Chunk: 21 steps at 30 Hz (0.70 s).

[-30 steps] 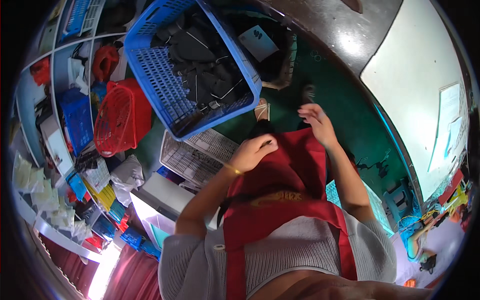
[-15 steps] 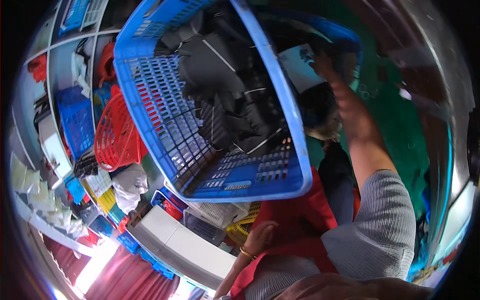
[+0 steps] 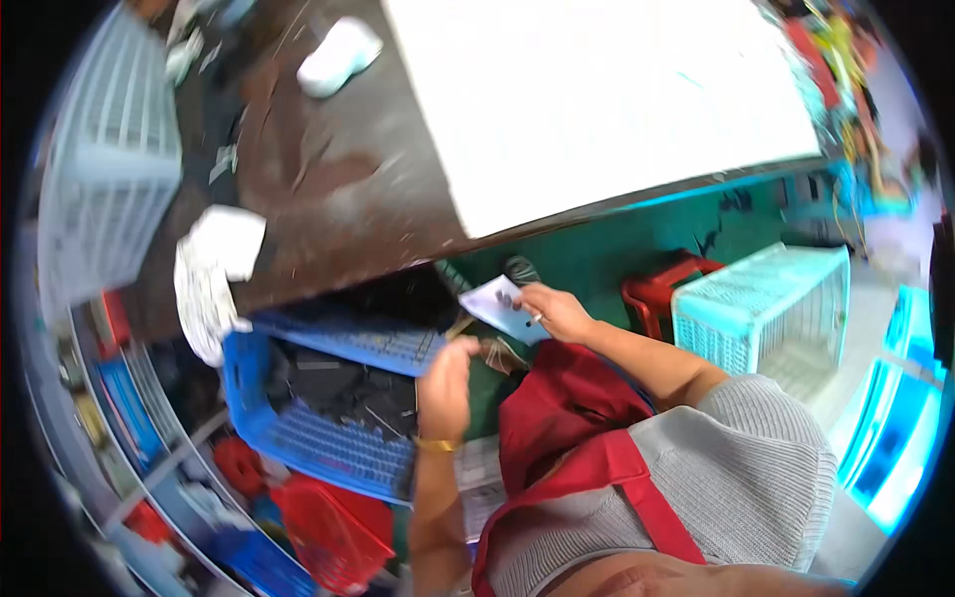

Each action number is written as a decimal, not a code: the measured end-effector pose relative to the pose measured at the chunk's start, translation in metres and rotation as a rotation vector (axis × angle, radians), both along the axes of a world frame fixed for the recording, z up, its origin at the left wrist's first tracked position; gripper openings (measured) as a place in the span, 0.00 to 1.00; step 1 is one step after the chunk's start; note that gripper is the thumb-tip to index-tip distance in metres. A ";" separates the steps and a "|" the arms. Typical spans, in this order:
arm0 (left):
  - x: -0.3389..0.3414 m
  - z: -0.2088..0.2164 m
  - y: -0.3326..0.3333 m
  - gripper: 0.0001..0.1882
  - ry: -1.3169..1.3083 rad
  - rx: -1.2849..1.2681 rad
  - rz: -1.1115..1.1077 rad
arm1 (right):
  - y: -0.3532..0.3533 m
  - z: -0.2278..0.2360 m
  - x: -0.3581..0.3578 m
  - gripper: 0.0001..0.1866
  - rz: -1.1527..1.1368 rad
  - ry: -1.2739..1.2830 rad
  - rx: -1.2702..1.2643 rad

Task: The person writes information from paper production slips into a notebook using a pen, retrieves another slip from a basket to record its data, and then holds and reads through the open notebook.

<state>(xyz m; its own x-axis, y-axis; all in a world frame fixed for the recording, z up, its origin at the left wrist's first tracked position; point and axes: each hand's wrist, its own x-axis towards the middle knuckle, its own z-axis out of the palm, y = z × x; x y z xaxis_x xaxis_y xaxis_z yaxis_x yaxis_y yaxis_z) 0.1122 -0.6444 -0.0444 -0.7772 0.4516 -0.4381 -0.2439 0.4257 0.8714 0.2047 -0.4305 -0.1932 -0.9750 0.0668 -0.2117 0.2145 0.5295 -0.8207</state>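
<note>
holding: the right hand (image 3: 555, 313) has its fingers closed on the right side of a pale card (image 3: 490, 304), near the centre of view, just beyond the red apron (image 3: 572, 393).
card: flat and thin, so probably light; it likely flexes and creases easily, and seems little at risk of breaking. an edge or corner, pinched between thumb and fingertips, looks the best hold.
left hand: raised (image 3: 446, 393) to the left of the card, fingers close together; blur hides whether it touches or grips the blue basket (image 3: 244, 398) beside it, so i cannot tell.
blue basket: slatted, with dark pieces (image 3: 328, 383) inside; it crowds the space on the left.
worktop: dark brown (image 3: 348, 214), its edge beyond the card limiting room on that side; a large white sheet (image 3: 617, 90) and a small white bundle (image 3: 227, 242) lie on it.
right side: a red stool (image 3: 686, 267) and a mint-green crate (image 3: 761, 279) stand near the right forearm.
lower left: a red basket (image 3: 333, 527), next to the blue one.
</note>
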 end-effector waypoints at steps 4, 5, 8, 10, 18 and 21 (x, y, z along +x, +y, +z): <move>-0.099 0.027 0.185 0.16 0.406 0.013 -0.303 | 0.037 0.083 0.041 0.08 -0.138 -0.039 0.003; -0.114 0.038 0.239 0.17 0.397 -0.128 -0.415 | 0.044 0.097 0.048 0.09 -0.150 -0.014 -0.014; -0.137 0.028 0.366 0.17 0.733 -0.230 -0.506 | 0.070 0.143 0.060 0.11 -0.084 -0.017 -0.127; -0.137 0.027 0.437 0.19 1.017 -0.237 -0.662 | 0.089 0.166 0.067 0.09 -0.111 0.021 -0.155; -0.112 0.028 0.655 0.23 1.124 -0.445 -0.981 | 0.159 0.188 0.109 0.09 -0.455 0.163 -0.085; -0.091 -0.007 0.701 0.23 1.315 -0.466 -1.079 | 0.168 0.184 0.119 0.10 -0.530 0.132 -0.042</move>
